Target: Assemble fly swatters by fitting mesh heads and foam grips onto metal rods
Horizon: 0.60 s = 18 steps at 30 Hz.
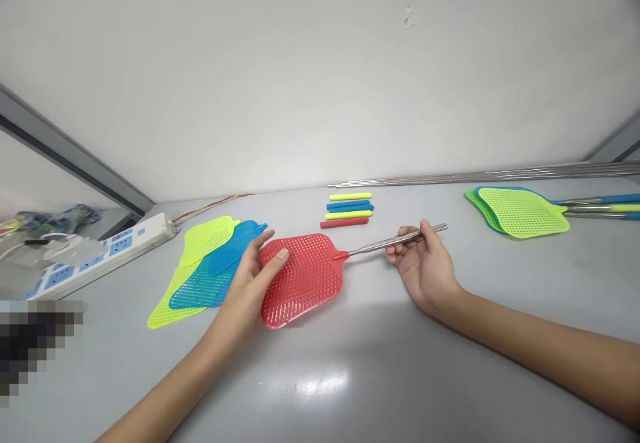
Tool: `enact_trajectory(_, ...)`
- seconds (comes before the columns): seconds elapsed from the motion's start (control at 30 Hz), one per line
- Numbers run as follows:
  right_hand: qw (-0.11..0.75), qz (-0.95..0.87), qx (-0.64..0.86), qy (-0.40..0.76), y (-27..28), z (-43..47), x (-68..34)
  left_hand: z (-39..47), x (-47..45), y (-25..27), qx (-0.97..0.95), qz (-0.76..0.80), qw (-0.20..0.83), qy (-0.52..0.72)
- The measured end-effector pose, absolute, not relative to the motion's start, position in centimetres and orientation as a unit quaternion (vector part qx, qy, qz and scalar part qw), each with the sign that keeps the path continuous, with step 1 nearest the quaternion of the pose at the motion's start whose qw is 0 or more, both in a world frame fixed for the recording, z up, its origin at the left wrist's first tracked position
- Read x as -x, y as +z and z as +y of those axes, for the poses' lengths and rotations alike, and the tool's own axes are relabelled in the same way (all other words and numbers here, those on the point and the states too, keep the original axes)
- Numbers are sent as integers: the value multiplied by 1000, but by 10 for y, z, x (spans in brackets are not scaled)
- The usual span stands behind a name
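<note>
A red fly swatter head (305,280) hangs over the middle of the table, joined at its neck to a thin metal rod (373,247). My left hand (255,270) grips the red head by its left edge, thumb on top and the other fingers behind it. Between the thumb and fingers of my right hand (425,263) is the thicker right part of the metal rod, its bare end sticking out past the thumb. Behind the red head lie several coloured handle sleeves: yellow (350,196), blue (349,206) and red (345,222).
Loose yellow (209,238) and blue swatter heads (200,286) overlap at left, beside a white power strip (115,246). Swatters with rods and handles, a yellow-green one (525,213) on top, lie at right. Thin metal rods (475,178) run along the wall.
</note>
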State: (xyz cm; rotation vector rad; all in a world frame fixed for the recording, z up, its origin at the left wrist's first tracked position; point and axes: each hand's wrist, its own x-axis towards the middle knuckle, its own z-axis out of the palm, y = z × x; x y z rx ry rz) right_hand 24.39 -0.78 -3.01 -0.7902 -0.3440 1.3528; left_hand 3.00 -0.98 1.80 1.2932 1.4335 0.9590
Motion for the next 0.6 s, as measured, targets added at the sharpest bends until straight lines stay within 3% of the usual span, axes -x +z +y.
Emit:
enact_trajectory(0.07,696,-152,351,608,-30,-8,-244,-11,-32,20,-448,556,584,387)
enact_trajectory(0.17,694,-157,342,614,-30,-9,-244,-12,-32,20,-372,527,668,371)
enact_trajectory(0.6,683,-189,309,635,-28,-10,-245,-15,-28,19,-219,399,826,332)
